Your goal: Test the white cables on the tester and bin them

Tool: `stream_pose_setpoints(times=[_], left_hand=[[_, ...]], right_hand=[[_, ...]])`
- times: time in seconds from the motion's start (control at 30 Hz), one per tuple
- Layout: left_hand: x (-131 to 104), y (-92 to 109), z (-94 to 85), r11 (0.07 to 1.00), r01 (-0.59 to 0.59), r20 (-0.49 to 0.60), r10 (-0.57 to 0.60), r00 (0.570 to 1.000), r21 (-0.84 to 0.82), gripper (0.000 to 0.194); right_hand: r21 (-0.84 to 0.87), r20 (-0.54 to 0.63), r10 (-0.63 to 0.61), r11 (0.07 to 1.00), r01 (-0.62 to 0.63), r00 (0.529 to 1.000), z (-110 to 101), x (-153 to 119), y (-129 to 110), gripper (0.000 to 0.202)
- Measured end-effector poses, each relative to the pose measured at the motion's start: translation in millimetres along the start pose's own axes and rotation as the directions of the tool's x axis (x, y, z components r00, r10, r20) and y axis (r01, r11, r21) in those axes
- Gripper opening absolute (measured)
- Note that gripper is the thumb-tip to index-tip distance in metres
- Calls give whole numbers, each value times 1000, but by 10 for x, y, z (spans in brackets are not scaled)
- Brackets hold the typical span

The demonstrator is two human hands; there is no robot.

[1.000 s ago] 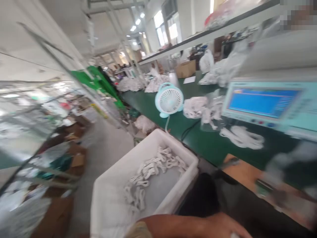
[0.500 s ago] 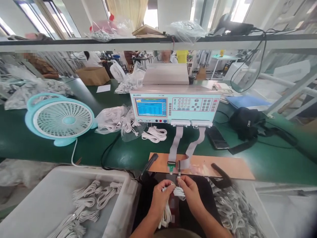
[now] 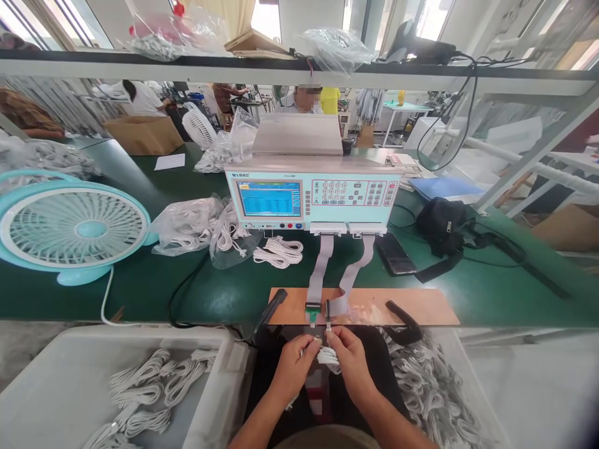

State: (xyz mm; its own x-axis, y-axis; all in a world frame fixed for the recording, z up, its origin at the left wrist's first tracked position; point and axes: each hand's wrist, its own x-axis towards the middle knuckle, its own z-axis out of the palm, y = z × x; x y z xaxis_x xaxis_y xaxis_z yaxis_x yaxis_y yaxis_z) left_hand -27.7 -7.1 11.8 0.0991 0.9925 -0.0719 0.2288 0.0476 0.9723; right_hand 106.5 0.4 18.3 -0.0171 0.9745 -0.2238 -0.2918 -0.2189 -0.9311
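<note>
A white coiled cable (image 3: pixel 328 357) hangs between my two hands at the bench's front edge. My left hand (image 3: pixel 291 368) is closed, thumb and forefinger pinching one plug end of this cable just below a small green circuit board (image 3: pixel 313 316); a small gap shows between plug and board. My right hand (image 3: pixel 350 358) is closed in a pinch on the other cable end, up against the black-and-metal connector (image 3: pixel 328 315) of the right grey ribbon cable (image 3: pixel 354 274). Whether that end is fully seated I cannot tell. My fingers partly hide both plugs.
A tester (image 3: pixel 309 196) with a lit screen stands behind the ribbon cables. Cable bundles lie in a white bin (image 3: pixel 219 368) at left and another container at right. A blue fan (image 3: pixel 79 227), a phone (image 3: pixel 395 254) and a black pouch (image 3: pixel 440 224) sit on the bench.
The whole view has shifted, so bench items appear further left. My left hand's plug shows more clearly below the green board. The right hand stays at the ribbon connector.
</note>
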Motion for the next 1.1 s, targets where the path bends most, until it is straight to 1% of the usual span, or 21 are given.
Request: stream_pose_setpoints(times=[0.1, 0.3, 0.47, 0.53, 0.6, 0.7, 0.8, 0.93, 1.03, 1.1], left_hand=[[11, 3, -20, 998, -30, 28, 29, 999, 49, 36], [-8, 33, -67, 998, -46, 86, 42, 995, 44, 31], [-6, 80, -105, 997, -59, 131, 51, 990, 55, 31], [0, 72, -109, 999, -33, 141, 28, 990, 36, 31], [8, 44, -104, 1000, 5, 143, -5, 990, 0, 32], [18, -18, -78, 997, 52, 96, -45, 994, -65, 34], [23, -66, -37, 991, 70, 3, -70, 998, -114, 35], [28, -59, 4, 988, 57, -81, -69, 994, -141, 37], [38, -24, 17, 988, 41, -115, -58, 992, -149, 37], [43, -6, 33, 983, 57, -132, -81, 988, -172, 36]], right_hand=[[-14, 3, -5, 1000, 5, 1000, 2, -9, -6, 32], [10, -1, -31, 999, 31, 1000, 20, -34, -6, 30], [-54, -46, -55, 997, 53, 997, 26, -23, -24, 31], [-38, -53, -4, 999, 2, 999, 33, -16, -48, 32], [23, -47, 79, 997, -78, 996, 53, -15, -81, 32], [139, -49, 164, 978, -156, 985, 102, -19, -132, 32], [224, -56, 185, 960, -169, 981, 144, -21, -164, 32], [251, -51, 167, 956, -149, 985, 152, -15, -161, 32], [243, -47, 156, 960, -140, 987, 140, -9, -137, 32], [234, -42, 149, 963, -135, 988, 129, -7, -120, 32]])
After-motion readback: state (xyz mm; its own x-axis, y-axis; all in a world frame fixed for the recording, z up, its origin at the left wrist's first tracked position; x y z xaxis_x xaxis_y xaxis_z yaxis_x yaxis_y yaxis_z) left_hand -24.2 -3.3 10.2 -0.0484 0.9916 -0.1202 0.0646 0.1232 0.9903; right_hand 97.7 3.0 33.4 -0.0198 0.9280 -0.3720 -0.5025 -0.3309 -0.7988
